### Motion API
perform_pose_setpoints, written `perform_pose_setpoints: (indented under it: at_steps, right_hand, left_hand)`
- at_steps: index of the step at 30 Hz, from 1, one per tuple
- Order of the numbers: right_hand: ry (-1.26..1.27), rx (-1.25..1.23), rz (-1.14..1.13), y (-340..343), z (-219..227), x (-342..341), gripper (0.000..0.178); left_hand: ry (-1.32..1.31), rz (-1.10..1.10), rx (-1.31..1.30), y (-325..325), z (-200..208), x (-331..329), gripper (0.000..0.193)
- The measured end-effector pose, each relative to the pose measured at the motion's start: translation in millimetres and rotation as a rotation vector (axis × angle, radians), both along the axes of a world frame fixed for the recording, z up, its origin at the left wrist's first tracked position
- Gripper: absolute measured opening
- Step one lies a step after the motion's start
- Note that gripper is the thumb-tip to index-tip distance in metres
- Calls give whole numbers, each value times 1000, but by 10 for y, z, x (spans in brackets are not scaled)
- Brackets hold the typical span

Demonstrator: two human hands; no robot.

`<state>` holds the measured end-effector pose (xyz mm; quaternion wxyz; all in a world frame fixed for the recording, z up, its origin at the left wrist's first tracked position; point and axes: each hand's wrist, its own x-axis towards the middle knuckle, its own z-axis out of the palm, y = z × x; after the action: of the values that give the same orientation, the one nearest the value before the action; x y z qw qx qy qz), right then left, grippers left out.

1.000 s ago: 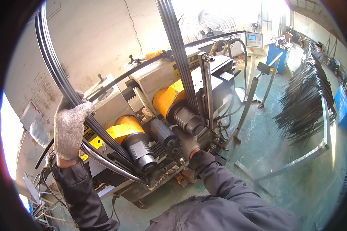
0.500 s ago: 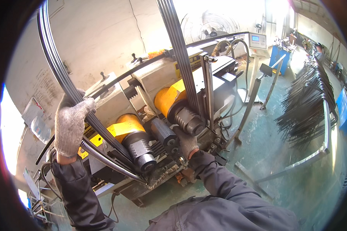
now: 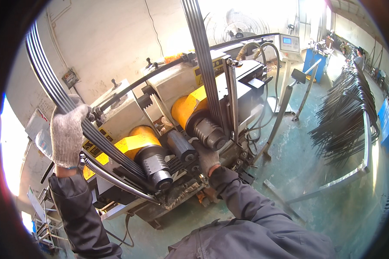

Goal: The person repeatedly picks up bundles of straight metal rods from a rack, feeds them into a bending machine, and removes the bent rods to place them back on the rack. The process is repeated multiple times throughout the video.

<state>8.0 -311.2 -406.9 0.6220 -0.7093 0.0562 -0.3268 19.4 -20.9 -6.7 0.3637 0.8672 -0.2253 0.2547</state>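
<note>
My left grip (image 3: 68, 137) wraps black rods (image 3: 108, 146) slanting from upper left down beside a dark roller (image 3: 154, 166); my right grip (image 3: 206, 156), half-hidden, I can't judge. Floor (image 3: 289, 168) spreads right of the machine (image 3: 177, 80).

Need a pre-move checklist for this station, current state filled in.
1. Left hand gloved and around left rod bundle: ok.
2. Left rod bundle side by side above that hand, uncrossed: ok.
3. Right hand gloved: ok.
4. Right hand well clear of right black roller: not ok, close below it.
5. Right hand's grip: cannot tell, fingers hidden behind black block.
6. Control panel screen lit: ok.
</note>
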Motion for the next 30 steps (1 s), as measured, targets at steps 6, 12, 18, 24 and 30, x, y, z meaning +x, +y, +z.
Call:
perform_pose_setpoints:
  at_steps: [6,12,18,24,30]
  right_hand:
    - [105,503,93,20,42,-102,20]
    - [60,526,70,20,39,-105,20]
    - [96,576,153,-29,-76,-73,28]
    - [-8,626,128,-3,-68,-31,18]
    - [55,424,115,-53,-137,-19,28]
  left_hand:
    - [324,-139,-218,175,-96,-45,34]
    - [330,-146,-68,239,-7,-154,32]
    - [341,-117,-52,192,28,-204,29]
    - [393,-78,-125,142,5,-234,35]
    - [397,-38,-164,122,17,-266,45]
